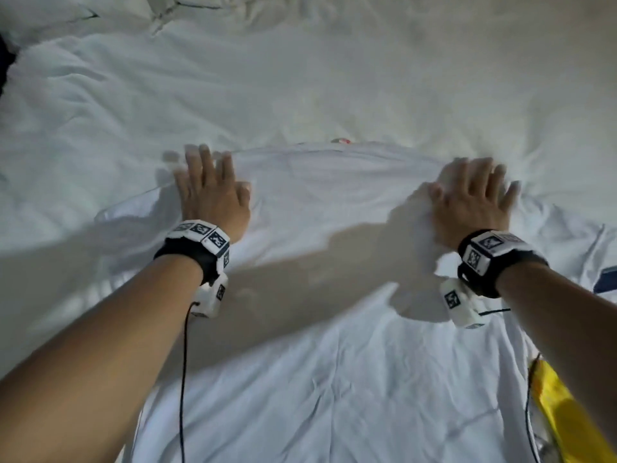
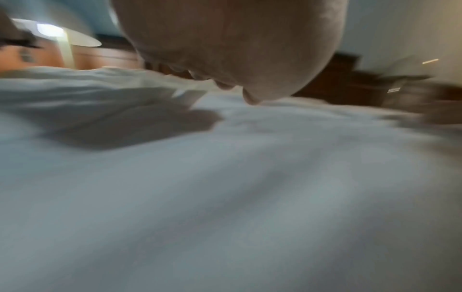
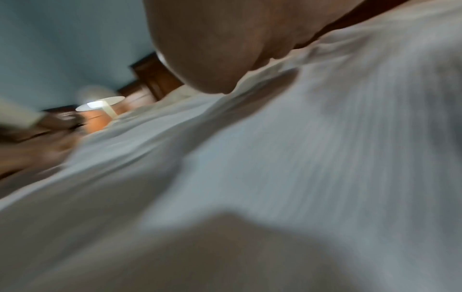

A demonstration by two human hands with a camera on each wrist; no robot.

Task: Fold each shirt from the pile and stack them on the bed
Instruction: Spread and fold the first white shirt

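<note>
A white shirt lies spread flat on the bed, its far edge near a small red label. My left hand lies palm down with straight fingers on the shirt's far left part. My right hand lies flat, fingers spread, on the far right part, where the cloth bunches in small wrinkles. In the left wrist view the palm hovers close over the white cloth. In the right wrist view the heel of the hand presses into the fabric. Both wrist views are blurred.
A yellow garment lies at the near right beside the shirt, with a dark blue item at the right edge. Rumpled bedding lies at the far end. A lit lamp and dark wooden furniture stand beyond the bed.
</note>
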